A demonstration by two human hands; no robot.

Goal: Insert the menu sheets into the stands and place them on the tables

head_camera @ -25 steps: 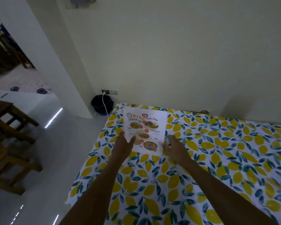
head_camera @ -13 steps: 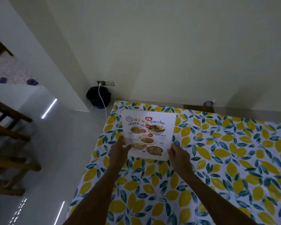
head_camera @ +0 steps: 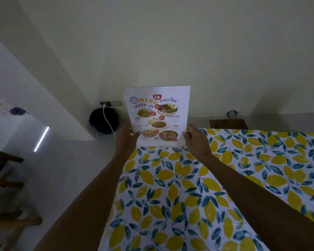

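Desk (head_camera: 225, 178) under lemon-print cloth fills the lower right of the frame. Upright at its far edge, centre frame, stands the menu sheet (head_camera: 157, 113), pinched at its lower corners by left hand (head_camera: 126, 140) and right hand (head_camera: 196, 140), probably to steady it.

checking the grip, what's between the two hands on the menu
Head view: only the menu sheet's bottom strip spans between left hand and right hand; no stand shows.

Both forearms are bare from the frame's lower edge to the wrists, no sleeves in view. The left hand (head_camera: 125, 140) and right hand (head_camera: 196, 141) are bare, without gloves, rings or watch.
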